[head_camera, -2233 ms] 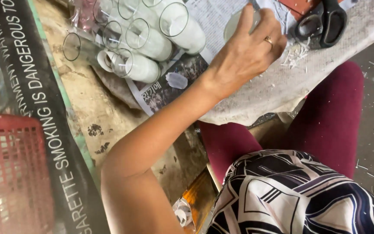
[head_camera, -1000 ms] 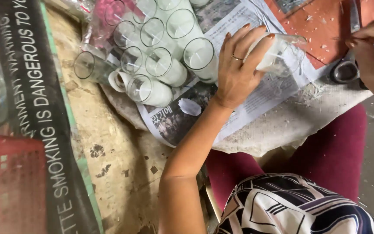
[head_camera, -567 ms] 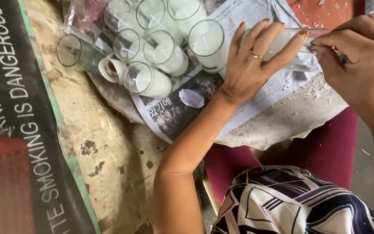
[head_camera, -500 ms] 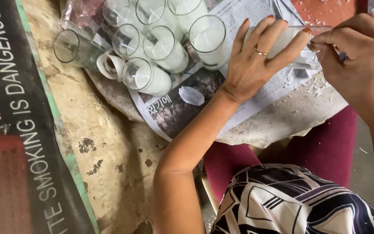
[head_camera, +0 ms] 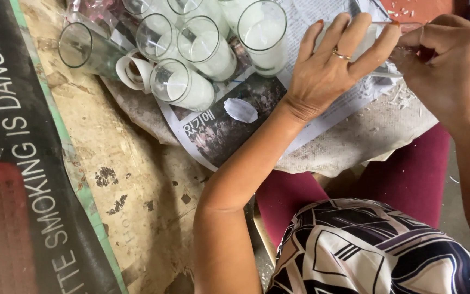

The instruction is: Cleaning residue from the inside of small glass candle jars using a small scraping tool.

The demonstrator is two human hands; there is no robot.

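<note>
On newspaper (head_camera: 322, 117), my left hand (head_camera: 327, 76) grips a sideways glass jar (head_camera: 379, 51), mouth toward my pinching right hand (head_camera: 452, 71); black banner (head_camera: 23, 163) left.

Clear glasses (head_camera: 198, 49) hold white wax. The dress (head_camera: 376, 247) is a navy, white and mauve geometric print; the cushion (head_camera: 409, 174) is maroon.

Clear glass with white wax, tipped on its side.
Glass (head_camera: 376, 46) is held lying near-horizontal above the newspaper at the counter's far edge; left hand (head_camera: 333, 71) wraps over it, right hand (head_camera: 452, 71) is at its mouth. Most of the body is hidden by fingers.
</note>
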